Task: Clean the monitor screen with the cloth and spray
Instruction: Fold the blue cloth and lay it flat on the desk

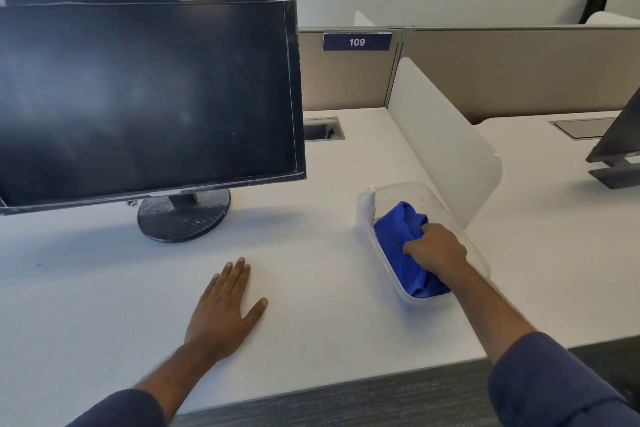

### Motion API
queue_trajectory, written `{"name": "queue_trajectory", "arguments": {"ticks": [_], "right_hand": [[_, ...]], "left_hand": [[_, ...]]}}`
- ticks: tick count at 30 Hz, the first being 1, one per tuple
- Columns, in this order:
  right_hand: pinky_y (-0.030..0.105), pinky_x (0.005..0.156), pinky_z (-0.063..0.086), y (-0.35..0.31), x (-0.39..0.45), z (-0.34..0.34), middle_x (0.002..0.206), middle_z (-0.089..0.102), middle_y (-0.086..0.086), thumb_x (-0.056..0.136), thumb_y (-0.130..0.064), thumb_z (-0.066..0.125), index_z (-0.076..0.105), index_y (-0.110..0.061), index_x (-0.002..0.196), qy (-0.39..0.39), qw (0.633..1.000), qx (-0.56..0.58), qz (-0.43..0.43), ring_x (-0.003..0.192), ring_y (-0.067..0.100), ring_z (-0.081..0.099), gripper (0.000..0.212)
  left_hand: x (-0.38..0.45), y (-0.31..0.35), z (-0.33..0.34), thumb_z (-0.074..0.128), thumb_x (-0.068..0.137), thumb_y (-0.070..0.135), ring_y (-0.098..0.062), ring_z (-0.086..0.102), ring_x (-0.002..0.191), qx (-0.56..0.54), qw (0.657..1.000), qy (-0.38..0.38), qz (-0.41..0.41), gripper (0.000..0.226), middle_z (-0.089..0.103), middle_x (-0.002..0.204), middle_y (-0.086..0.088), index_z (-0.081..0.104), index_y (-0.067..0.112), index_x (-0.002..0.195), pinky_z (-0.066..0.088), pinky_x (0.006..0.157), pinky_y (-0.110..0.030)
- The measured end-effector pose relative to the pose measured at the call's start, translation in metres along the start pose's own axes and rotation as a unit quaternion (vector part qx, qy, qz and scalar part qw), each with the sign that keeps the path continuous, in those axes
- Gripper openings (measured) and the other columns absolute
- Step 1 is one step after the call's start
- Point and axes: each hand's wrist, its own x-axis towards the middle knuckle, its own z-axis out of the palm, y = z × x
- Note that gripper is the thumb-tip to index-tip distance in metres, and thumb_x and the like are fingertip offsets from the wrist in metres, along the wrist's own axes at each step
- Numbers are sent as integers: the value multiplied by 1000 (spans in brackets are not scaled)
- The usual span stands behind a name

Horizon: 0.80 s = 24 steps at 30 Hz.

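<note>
White desk (311,305) and beige cubicle dividers are framing an office scene, with a wall slogan running along the back. On the near side, the right hand (437,248) is reaching into a clear tub (481,263) and curling its fingers round a blue cloth (398,243), bunching it at the middle. The left hand (221,308) is lying flat on the desk, fingers straight and holding nothing. A pale spray bottle (367,208) seems to be standing at the tub's far left corner, just beside the cloth, though its shape is hard to make out. Further left, the monitor (145,97) is sitting dark on its round stand, its screen showing faint smudges. Being soft and light, the cloth is likely to drape and trail, so gathering it in a central wad looks sensible. Judging by its thin panel, the screen is calling for gentle pressure, perhaps with the frame steadied.
</note>
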Motion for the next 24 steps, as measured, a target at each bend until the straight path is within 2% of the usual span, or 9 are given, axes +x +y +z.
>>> {"name": "queue_trajectory", "arguments": {"ticks": [4,7,10,16,18,20,22,24], "right_hand": [[36,60,41,-10,-13,-23,73,51,10,79,-15,63,44,-5,76,5,991,124,-54,66,23,50,22],[37,61,47,-18,-27,-43,81,61,19,79,-16,64,51,4,87,26,983,151,-100,68,29,57,26],[38,61,48,-29,-42,-57,86,63,20,80,-16,65,53,2,89,64,974,167,-136,69,27,57,24],[37,60,49,-65,-72,-69,78,60,9,81,-20,67,52,-8,83,112,952,206,-196,69,24,58,19],[34,59,50,-77,-82,-66,80,62,5,81,-21,67,53,-12,83,109,946,224,-208,71,22,60,16],[37,62,53,-89,-90,-57,83,64,5,80,-21,67,55,-14,86,101,941,242,-214,75,24,63,15],[36,62,53,-99,-98,-44,83,64,5,80,-19,67,55,-14,86,92,936,263,-214,77,26,63,15],[30,59,49,-105,-105,-27,79,63,4,79,-18,67,53,-15,83,86,932,284,-209,74,26,62,15]], "left_hand": [[0,0,0,13,96,69,-8,-22,150,8,1000,-7,0,82,-20,165,8,-15,21,156,-11,122,-28],[0,1,-2,18,97,68,-8,-21,150,3,1000,-5,2,82,-18,165,8,-9,20,158,-11,122,-27],[0,1,-4,21,98,66,-9,-19,151,-9,1000,-9,2,82,-16,166,6,-6,19,159,-10,123,-28],[6,5,-17,28,98,67,-14,-8,155,-38,998,-40,-14,84,-6,169,4,3,18,161,-3,125,-31],[10,13,-32,36,98,64,-16,2,156,-90,995,-26,-31,82,7,170,2,13,16,161,5,126,-34],[13,25,-52,48,96,59,-19,21,153,-172,983,21,-55,76,25,166,-1,30,16,156,20,124,-36],[14,39,-76,57,94,53,-20,44,139,-267,958,70,-75,64,42,156,1,44,20,147,39,112,-36],[11,54,-100,61,94,48,-12,57,118,-360,925,95,-79,50,52,144,5,51,26,138,48,93,-26]]}}
